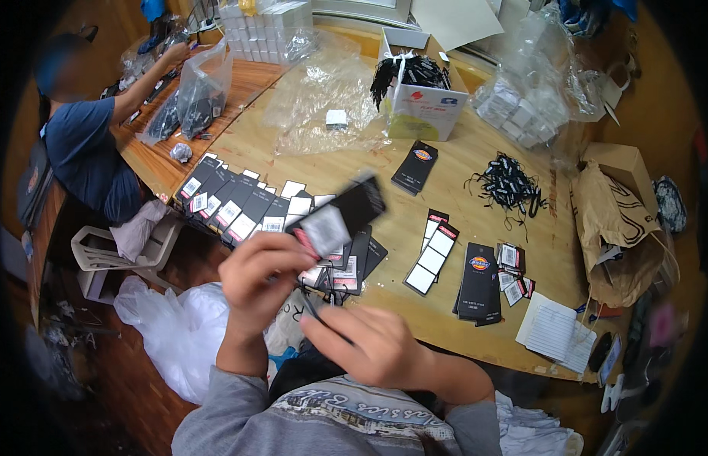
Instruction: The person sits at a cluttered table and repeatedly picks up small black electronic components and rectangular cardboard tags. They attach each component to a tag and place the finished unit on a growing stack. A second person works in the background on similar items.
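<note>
Black oblong tag (358, 201), motion-blurred, white panel (326, 230), red strip (304, 242) | raised over table (552, 251), near edge | I see left hand (264, 273) pinching it, right hand (378, 346) closed on thin dark strand (311, 307)

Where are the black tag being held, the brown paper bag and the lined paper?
Black tag (358, 207): head view, dark upper part.
Paper bag (615, 213): head view, side.
Lined paper (550, 327): head view, page's middle.

Black tag (352, 207) held at a wooden table (476, 220).
The left hand (263, 277) grips it, blurred; the right hand (380, 346) pinches a thin dark strip (311, 306). From them, a white box (441, 114) stands at one o'clock, black cords (504, 185) at two, another person (92, 148) at ten.
</note>
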### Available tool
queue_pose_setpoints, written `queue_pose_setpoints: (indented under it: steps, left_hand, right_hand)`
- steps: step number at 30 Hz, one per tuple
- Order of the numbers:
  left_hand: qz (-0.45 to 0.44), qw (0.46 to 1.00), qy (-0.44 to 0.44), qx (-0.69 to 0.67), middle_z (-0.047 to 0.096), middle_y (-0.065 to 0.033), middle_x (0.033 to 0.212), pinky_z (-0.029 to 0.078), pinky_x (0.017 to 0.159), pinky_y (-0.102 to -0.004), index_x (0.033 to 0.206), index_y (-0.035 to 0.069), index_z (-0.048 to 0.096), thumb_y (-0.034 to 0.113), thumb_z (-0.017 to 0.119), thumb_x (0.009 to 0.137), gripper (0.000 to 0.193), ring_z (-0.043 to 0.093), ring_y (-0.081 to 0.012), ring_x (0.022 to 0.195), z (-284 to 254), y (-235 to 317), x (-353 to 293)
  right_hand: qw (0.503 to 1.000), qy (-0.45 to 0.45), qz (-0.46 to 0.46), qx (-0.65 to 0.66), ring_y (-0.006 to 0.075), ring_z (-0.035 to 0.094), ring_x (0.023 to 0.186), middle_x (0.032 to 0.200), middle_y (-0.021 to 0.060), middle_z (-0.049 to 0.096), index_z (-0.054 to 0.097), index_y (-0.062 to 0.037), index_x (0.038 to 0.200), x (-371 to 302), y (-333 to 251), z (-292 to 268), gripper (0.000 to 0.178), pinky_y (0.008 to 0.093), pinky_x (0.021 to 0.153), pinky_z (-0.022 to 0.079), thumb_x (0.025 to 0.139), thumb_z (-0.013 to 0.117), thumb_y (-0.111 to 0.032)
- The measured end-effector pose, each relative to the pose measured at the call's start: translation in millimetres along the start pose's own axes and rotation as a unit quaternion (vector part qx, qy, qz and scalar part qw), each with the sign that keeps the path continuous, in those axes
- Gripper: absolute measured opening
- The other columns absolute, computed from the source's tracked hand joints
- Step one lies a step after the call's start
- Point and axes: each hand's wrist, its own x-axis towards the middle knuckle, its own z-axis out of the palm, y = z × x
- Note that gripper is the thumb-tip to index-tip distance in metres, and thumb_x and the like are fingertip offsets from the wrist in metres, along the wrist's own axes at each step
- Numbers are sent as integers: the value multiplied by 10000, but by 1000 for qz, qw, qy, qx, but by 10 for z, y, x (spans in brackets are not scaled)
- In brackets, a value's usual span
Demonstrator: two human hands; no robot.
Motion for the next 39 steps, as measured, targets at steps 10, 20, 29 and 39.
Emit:
queue_pose_setpoints:
  steps: [10, 20, 29, 39]
  left_hand:
    - [-134, 987, -9, 88, 545, -92, 771, 445, 544, -209, 779, -36, 551, -191, 452, 614, 248, 549, -133, 637, -308, -723, -511]
    - [-81, 936, -307, 148, 555, -106, 790, 446, 607, -301, 907, 32, 562, -15, 588, 618, 293, 542, -256, 695, 40, -242, 24]
    - [132, 866, -466, 121, 348, -150, 1162, 278, 906, -403, 1124, 47, 421, 375, 758, 385, 876, 260, -317, 1131, 1606, -716, 453]
    - [108, 892, -416, 138, 369, -149, 1142, 299, 864, -377, 1052, 37, 415, 183, 721, 490, 655, 295, -291, 1126, 1606, -486, 354]
  right_hand:
    - [974, -182, 44, 126, 205, 523, 650, 686, 78, 461, 477, -25, 779, -334, -64, 739, 147, 288, 569, 432, 643, 493, -78]
    - [876, -182, 415, -167, 285, 409, 999, 1071, 91, 466, 482, -82, 1065, -851, 774, -1058, 727, 341, 852, 349, 399, 756, -180]
    - [822, -283, 455, -192, 247, 381, 1057, 1115, 66, 413, 406, -117, 1132, -930, 965, -1092, 907, 378, 850, 346, 312, 782, -206]
    - [843, -209, 429, -249, 260, 399, 1017, 1066, 84, 404, 436, -109, 1068, -958, 888, -1061, 775, 342, 828, 355, 370, 769, -155]
